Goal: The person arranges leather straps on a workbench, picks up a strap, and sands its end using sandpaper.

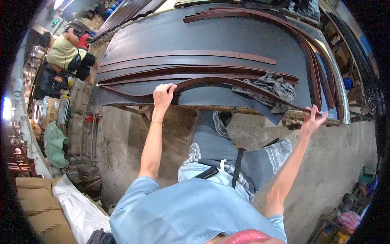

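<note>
A long dark brown leather strap (203,81) runs along the near edge of the table, bowed upward in its middle. My left hand (163,95) is closed around it left of centre. At the strap's right end, my right hand (313,118) pinches it between the fingers. A small pale object (321,114) shows at the right fingertips, too small to name. Under the strap's right half lies a crumpled grey patterned cloth (272,87). Just beyond, a bundle of dark straps (195,72) and a lighter brown strap (191,53) with holes near its end lie lengthwise.
The dark tabletop (162,38) stretches away in front of me. More brown straps (306,40) curve over its far right side. At the left, a person (67,55) in a yellow top sits among clutter. Cardboard (38,207) and white sheeting (77,207) lie at lower left.
</note>
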Demonstrator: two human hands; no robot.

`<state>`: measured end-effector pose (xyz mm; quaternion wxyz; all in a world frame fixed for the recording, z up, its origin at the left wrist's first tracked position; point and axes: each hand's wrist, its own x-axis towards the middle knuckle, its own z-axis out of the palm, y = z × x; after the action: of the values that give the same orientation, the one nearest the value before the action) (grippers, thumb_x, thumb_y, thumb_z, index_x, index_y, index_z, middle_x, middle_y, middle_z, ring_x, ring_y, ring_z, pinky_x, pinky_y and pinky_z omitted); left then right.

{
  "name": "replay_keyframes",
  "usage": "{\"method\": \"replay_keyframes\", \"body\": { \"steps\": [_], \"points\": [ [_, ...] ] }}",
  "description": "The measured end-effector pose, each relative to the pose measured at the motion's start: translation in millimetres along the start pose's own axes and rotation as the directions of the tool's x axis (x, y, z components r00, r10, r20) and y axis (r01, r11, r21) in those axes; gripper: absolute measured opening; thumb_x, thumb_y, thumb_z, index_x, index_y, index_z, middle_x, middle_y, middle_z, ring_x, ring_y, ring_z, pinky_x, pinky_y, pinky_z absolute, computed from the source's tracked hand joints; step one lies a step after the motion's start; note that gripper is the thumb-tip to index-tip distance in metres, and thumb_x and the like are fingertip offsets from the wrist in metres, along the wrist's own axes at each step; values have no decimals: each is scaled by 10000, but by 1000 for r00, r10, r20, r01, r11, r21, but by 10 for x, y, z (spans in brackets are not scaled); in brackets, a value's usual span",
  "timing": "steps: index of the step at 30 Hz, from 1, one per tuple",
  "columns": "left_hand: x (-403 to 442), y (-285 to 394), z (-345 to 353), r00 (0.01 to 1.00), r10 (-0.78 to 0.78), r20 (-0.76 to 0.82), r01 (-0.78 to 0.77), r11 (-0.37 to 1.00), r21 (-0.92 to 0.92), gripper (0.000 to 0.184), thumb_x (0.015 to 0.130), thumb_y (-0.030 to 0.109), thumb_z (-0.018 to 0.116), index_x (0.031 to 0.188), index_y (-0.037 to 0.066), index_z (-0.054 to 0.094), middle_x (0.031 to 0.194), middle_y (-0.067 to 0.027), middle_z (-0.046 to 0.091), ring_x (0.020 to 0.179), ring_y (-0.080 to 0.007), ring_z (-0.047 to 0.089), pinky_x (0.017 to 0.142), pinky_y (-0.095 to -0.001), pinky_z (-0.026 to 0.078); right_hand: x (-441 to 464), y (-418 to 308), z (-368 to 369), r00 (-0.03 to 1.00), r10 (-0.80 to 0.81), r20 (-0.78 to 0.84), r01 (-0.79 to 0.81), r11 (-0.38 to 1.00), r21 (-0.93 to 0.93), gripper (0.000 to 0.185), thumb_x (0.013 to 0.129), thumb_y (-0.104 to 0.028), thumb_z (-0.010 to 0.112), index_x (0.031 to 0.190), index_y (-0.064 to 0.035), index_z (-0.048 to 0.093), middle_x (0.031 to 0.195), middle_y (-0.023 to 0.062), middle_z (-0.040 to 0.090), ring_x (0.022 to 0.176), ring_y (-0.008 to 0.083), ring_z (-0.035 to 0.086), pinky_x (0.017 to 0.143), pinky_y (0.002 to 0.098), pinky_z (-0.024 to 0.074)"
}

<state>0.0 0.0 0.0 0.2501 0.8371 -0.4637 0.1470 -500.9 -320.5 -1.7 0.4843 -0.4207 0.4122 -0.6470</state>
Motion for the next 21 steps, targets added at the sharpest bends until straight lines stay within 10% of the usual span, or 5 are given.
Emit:
{"method": "replay_keyframes", "body": {
  "steps": [3,7,11,15,21],
  "points": [
    [112,-35,22,996,10,-93,-25,986,-163,185,823,173,767,851,1,704,887,-149,704,783,-292,669,726,-374,523,-8,-185,-226,995,-101,0,101,990,-102,567,921,-125,710,1400,-66,413,1032,47,636,903,147,646,721,287,543],
    [252,-127,-49,1000,15,17,-10,973,-231,220,811,193,780,834,-4,685,849,-127,680,801,-300,655,744,-378,524,-148,-565,-450,901,64,428,247,737,-629,192,859,-25,726,1038,-7,660,894,19,644,861,111,585,766,260,482],
    [175,-520,-344,973,226,-35,-221,968,121,324,856,360,716,977,60,688,1084,-93,675,1089,-279,589,959,-419,425,-177,-721,-591,824,167,542,391,525,-756,110,891,-70,690,949,19,662,803,52,623,793,111,581,743,267,480],
    [64,-1464,-731,958,259,-119,-212,925,314,221,892,199,617,1011,24,680,1057,-148,681,1070,-311,620,958,-438,455,-190,-569,-593,857,190,478,348,470,-811,146,932,-112,655,934,32,673,742,64,602,701,110,536,669,278,453],
    [-185,-2594,-1338,979,-30,200,-44,935,353,434,807,6,558,1235,38,625,1292,-184,607,1240,-353,541,1046,-437,450,-356,-904,-283,877,131,462,377,407,-832,200,943,-178,628,922,20,644,671,181,601,573,202,548,591,361,446]
  ]
}}
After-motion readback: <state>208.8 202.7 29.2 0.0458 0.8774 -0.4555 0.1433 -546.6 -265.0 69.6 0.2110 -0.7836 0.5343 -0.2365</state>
